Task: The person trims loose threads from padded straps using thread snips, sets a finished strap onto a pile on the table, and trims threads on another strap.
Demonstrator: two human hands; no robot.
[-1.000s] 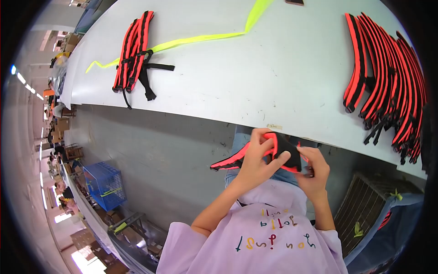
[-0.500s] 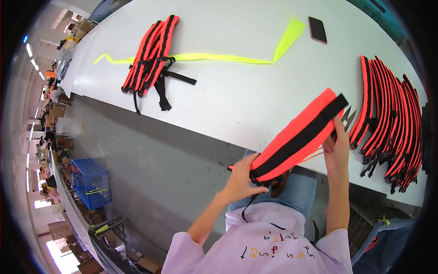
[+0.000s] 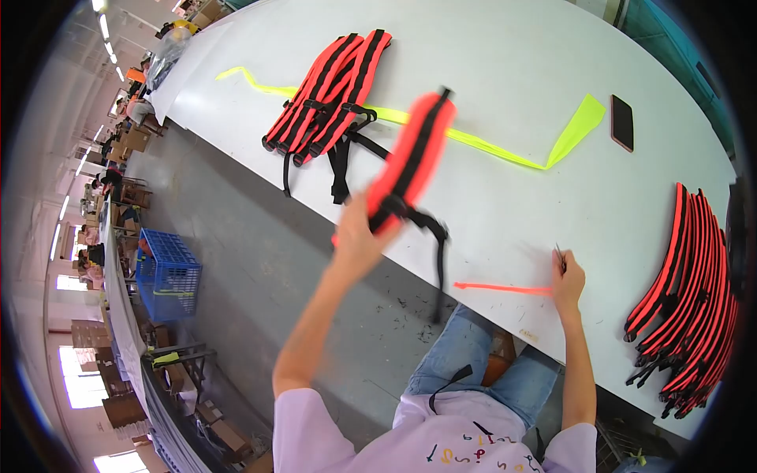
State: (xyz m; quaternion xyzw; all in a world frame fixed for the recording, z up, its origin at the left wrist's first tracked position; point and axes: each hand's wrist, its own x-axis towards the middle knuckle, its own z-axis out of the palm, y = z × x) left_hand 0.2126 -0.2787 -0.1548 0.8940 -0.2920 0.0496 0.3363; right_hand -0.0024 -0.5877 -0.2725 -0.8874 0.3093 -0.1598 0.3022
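Observation:
My left hand [image 3: 359, 240] is closed round the lower end of an orange-red strap with a black stripe [image 3: 416, 150], blurred and raised over the table's front edge, a black webbing tail hanging from it. My right hand [image 3: 568, 280], at the table edge, is closed on small scissors [image 3: 561, 260], whose tips stick out above the fingers. A thin orange strip [image 3: 505, 288] lies on the table and reaches to that hand. Left of the held strap, a small pile of similar straps [image 3: 327, 98] rests over a yellow-green ribbon [image 3: 493, 148].
A large stack of orange-black straps [image 3: 686, 292] lies at the right of the white table [image 3: 473, 71]. A phone [image 3: 621, 124] lies near the ribbon's wide end. On the floor at left stands a blue crate [image 3: 167, 276]. Other people sit far left.
My left hand has carried the strap left, away from my right hand. My right hand has come down to the table edge beside the thin orange strip. The view has shifted.

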